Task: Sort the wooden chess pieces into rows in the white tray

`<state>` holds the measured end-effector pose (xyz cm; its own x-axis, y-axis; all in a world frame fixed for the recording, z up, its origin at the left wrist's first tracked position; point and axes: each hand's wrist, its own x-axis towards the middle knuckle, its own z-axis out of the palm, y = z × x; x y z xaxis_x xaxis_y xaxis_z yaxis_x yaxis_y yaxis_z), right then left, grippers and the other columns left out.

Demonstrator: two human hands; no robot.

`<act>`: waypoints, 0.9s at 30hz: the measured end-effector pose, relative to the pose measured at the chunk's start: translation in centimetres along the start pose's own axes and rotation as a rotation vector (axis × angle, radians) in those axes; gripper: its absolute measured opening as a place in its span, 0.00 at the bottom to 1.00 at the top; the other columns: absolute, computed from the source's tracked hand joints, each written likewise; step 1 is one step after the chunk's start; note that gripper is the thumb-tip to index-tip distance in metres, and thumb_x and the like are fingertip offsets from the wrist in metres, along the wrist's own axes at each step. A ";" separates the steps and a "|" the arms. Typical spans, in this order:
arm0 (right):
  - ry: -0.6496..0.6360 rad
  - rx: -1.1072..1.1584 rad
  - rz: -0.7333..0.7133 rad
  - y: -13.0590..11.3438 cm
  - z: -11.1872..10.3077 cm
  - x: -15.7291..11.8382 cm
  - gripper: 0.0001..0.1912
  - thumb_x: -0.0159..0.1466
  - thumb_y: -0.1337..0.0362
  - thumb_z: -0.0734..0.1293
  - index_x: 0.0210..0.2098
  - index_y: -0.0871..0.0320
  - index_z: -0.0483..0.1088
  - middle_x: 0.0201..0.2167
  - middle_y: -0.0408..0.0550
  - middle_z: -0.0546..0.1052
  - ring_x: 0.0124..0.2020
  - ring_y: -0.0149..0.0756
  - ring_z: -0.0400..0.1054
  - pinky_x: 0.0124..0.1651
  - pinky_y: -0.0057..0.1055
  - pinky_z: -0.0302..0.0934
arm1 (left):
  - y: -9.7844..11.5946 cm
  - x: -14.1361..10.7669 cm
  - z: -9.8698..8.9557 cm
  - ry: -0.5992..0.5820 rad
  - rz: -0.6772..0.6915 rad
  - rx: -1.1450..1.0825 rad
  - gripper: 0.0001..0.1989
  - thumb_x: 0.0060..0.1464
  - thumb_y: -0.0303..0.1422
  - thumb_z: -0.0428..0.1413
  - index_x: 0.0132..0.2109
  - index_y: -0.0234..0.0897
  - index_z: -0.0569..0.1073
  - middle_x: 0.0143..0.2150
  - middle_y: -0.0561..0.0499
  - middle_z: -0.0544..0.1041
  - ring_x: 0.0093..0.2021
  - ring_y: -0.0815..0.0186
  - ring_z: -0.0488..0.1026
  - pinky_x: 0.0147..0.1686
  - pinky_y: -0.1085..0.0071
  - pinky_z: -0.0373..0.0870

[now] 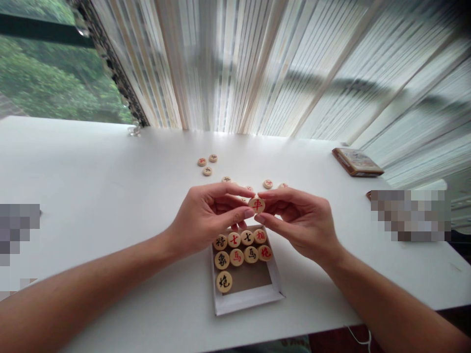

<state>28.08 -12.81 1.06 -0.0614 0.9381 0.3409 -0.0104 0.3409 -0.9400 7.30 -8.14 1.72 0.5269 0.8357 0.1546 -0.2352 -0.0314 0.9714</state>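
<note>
Between both hands, above the far end of an open box, I hold a round wooden Chinese chess piece [256, 205] with a red character facing me. My left hand [217, 208] pinches its left edge, and my right hand [298, 215] pinches its right edge. Below them the shallow white box [250, 296] lies on the table. Pieces with red and black characters stand in rows inside it, among them a black-marked piece [224, 282] alone in the nearest row. Brown box floor shows to the right of that piece. My left hand hides part of the box's far end.
Loose pieces lie beyond my hands, including a red-marked one [268, 184] and a group of three with a black-marked piece [207, 171]. A flat brown-edged box [356, 163] sits at the back right of the white table [110, 171]. Striped curtains [228, 63] hang behind.
</note>
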 end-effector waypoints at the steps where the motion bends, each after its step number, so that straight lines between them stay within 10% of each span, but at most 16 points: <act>1: 0.001 -0.010 0.004 0.0 0.0 0.0 0.15 0.60 0.68 0.82 0.46 0.53 0.84 0.35 0.46 0.86 0.34 0.35 0.81 0.40 0.33 0.81 | 0.0 0.0 0.0 0.000 -0.002 0.006 0.15 0.55 0.30 0.73 0.48 0.31 0.84 0.35 0.46 0.88 0.28 0.68 0.84 0.30 0.77 0.84; 27: -0.127 0.119 0.351 -0.9 0.3 0.5 0.19 0.56 0.53 0.85 0.30 0.60 0.79 0.20 0.42 0.77 0.20 0.27 0.68 0.22 0.23 0.65 | -0.4 -0.3 0.1 -0.112 0.079 0.092 0.15 0.58 0.27 0.70 0.52 0.30 0.84 0.39 0.44 0.88 0.38 0.64 0.87 0.39 0.75 0.84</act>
<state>27.73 -12.71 2.09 -0.2048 0.9788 0.0008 -0.0824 -0.0164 -0.9965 7.30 -8.38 1.31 0.5985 0.7626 0.2454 -0.2069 -0.1488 0.9670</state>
